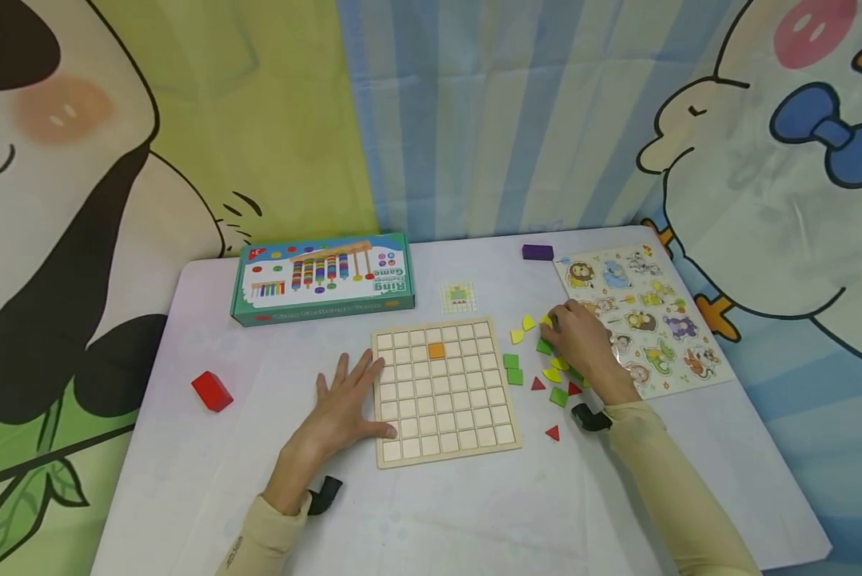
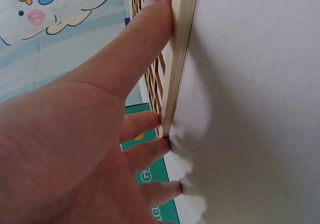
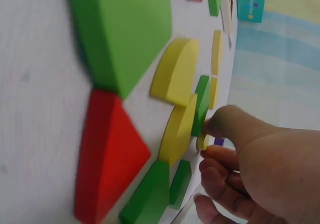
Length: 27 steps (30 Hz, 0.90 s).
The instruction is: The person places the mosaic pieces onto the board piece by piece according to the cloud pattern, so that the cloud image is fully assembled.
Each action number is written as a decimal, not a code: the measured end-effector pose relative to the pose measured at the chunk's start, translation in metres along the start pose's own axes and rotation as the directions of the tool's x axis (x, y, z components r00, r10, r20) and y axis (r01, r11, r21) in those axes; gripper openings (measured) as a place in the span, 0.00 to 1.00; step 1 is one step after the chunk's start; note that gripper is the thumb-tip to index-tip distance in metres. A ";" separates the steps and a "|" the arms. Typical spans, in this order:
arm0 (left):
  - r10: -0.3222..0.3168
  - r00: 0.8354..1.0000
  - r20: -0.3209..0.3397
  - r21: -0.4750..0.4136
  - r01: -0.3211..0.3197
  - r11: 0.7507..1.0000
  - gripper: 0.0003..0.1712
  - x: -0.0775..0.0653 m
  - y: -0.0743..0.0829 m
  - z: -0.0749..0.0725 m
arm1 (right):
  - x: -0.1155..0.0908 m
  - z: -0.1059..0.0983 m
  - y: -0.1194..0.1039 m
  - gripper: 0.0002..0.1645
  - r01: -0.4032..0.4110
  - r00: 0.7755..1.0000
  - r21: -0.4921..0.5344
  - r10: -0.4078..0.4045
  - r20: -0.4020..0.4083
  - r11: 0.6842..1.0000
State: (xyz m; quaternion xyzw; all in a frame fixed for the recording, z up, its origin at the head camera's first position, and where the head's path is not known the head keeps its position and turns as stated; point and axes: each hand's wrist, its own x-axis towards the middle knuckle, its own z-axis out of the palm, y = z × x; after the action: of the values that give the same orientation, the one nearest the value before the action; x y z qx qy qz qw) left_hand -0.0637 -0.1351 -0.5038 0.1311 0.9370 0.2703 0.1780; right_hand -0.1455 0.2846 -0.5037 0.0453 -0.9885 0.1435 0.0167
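Observation:
A wooden grid board (image 1: 441,392) lies flat on the white table, an orange square tile (image 1: 436,350) in one of its upper cells. My left hand (image 1: 341,412) rests at the board's left edge with fingers spread; its thumb (image 2: 145,31) lies over the frame. Right of the board, my right hand (image 1: 585,340) pinches a small yellow rounded tile (image 3: 202,142) between thumb and fingers, low at the table. Around it are scattered green square tiles (image 1: 558,396), red triangle tiles (image 1: 552,433) and other yellow rounded tiles (image 1: 517,337).
Behind the board lies a small pattern card (image 1: 459,297), with a green Ring Game box (image 1: 323,280) to its left. An animal picture sheet (image 1: 679,352) lies partly under the right forearm. A purple block (image 1: 537,253) is at the back, a red block (image 1: 212,391) at left.

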 end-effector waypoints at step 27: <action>0.001 1.000 0.000 -0.009 -0.001 1.000 0.71 -0.002 0.000 -0.001 | 0.006 -0.014 -0.069 0.14 0.487 0.867 0.042 -0.477 -0.143 0.873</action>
State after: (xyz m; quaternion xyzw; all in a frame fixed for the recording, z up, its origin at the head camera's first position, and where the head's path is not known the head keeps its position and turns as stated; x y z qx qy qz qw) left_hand -0.0617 -0.1359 -0.5024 0.1308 0.9357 0.2748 0.1786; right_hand -0.1450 0.2220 -0.4708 0.2818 -0.9365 0.1752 0.1135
